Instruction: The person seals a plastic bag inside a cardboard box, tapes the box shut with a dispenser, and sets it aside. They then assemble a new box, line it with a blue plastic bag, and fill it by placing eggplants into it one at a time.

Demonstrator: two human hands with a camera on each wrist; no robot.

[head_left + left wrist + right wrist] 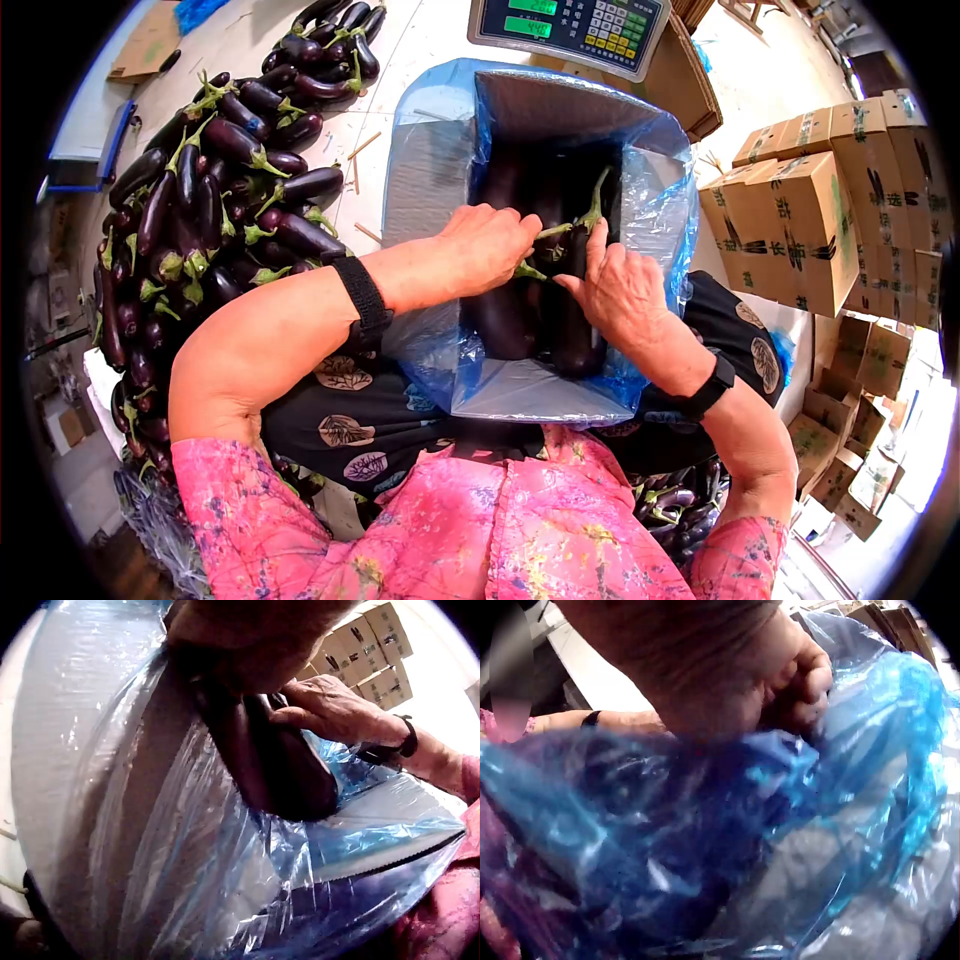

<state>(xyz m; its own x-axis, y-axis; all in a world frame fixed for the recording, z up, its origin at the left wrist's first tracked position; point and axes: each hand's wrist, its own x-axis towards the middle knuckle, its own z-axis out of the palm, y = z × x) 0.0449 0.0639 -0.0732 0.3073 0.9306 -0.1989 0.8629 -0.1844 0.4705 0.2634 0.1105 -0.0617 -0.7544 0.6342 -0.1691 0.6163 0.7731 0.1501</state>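
An open box (520,398) lined with a clear blue plastic bag (428,100) holds several dark purple eggplants (500,322). Over it, my left hand (485,248) has its fingers curled, pinching a green eggplant stem (553,231). My right hand (632,295) grips an eggplant (577,255) at its stem end, thumb on one side and index finger by another upright green stem (597,195). In the left wrist view, the right hand (334,709) lies over a glossy eggplant (277,765). Bag film covers much of the right wrist view, where curled fingers (810,679) show.
A large heap of eggplants (215,200) lies on the left. A scale display (570,30) with green digits stands beyond the box. Stacked printed cartons (800,220) fill the right side. More eggplants (685,505) lie below by the right arm.
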